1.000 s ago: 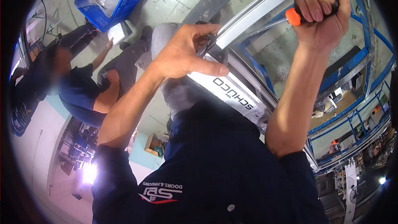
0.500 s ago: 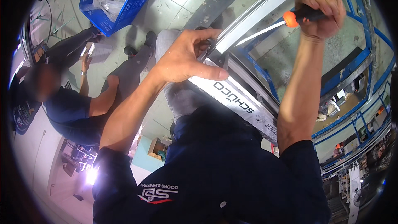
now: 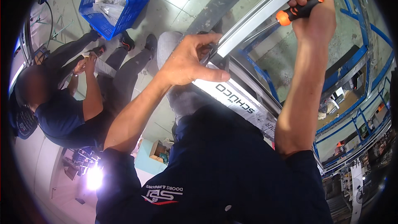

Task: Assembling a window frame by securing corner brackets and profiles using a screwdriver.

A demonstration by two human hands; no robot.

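My right hand (image 3: 318,24) is wrapped round the black-and-orange handle of a screwdriver (image 3: 296,13). Its thin metal shaft slants down and left to the inner side of a pale metal frame bar (image 3: 255,13), close to the corner; the tip cannot be made out. At that corner my left hand (image 3: 184,61) grips the frame, thumb stretched over the near side and fingers curled round the far side, partly hidden. From the corner a second profile (image 3: 244,101), covered in white printed film, runs toward the lower right, close to my body.
A blue plastic crate (image 3: 139,6) with clear plastic bags stands on the tiled floor at the far left. A co-worker (image 3: 66,112) sits at the left, hands together. Blue metal racking (image 3: 365,45) stands on the right. An open cardboard box (image 3: 157,151) lies lower left.
My right hand has turned about the screwdriver handle and shifted slightly left, so more of the handle shows. My left hand stays at the corner. The co-worker's hands have come together.
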